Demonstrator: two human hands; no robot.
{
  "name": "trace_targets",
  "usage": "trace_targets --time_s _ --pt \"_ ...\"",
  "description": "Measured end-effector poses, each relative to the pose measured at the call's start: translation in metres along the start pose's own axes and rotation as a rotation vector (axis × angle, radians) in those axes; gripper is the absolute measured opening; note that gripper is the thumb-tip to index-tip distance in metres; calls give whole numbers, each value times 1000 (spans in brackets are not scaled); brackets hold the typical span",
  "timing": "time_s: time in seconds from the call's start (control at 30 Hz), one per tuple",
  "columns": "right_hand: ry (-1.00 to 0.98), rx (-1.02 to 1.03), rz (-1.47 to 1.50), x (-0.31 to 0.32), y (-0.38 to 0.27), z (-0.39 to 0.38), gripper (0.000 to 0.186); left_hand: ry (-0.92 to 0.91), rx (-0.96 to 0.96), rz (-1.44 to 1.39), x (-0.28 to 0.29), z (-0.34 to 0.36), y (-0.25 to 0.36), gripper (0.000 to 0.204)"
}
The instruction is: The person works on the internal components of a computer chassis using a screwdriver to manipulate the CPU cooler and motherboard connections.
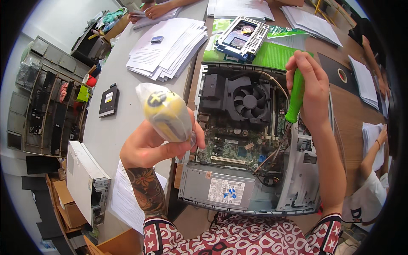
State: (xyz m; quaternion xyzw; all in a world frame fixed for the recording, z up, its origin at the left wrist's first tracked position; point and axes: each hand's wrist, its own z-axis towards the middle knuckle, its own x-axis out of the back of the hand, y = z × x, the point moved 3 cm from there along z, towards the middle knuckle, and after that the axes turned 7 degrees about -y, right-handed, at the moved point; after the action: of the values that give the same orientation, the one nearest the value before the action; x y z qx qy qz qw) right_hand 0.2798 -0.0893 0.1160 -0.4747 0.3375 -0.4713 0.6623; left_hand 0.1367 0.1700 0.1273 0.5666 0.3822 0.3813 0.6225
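Note:
My left hand [149, 146] is closed on a yellow-and-black screwdriver [166, 114] in a clear plastic wrap. The butt of its handle, with a cross mark, points up and its shaft is hidden. In my right hand [313, 91] is a green screwdriver [296, 95], handle hanging down, its tip hidden. Both hands are raised over an opened desktop computer case [265, 204]. Inside it sit a black cooling fan [250, 100], a green motherboard [227, 146] and a silver power supply [193, 187]. Small blue pieces [230, 193] lie on the power supply's label.
Beyond the case a metal drive cage [255, 40] rests on green packaging. Left of it are a paper stack [170, 53] and a black optical drive [109, 101]. A white computer tower [83, 182] stands at lower left. Other people's hands [157, 10] handle papers around the tables.

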Motion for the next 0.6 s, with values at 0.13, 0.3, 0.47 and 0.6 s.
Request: trace_targets --time_s 0.13,0.3,0.47,0.6 --pt "3 -28 -3 4 2 2 37 -82 69 20 2 3 -1 34" --pt "-21 2 -49 1 5 1 38 -154 41 5 3 4 -2 34" --pt "-30 24 -56 -2 5 -1 37 -146 27 -6 5 2 -4 35" --pt "-26 3 -43 0 5 -1 37 -152 -34 91 3 6 -4 31"
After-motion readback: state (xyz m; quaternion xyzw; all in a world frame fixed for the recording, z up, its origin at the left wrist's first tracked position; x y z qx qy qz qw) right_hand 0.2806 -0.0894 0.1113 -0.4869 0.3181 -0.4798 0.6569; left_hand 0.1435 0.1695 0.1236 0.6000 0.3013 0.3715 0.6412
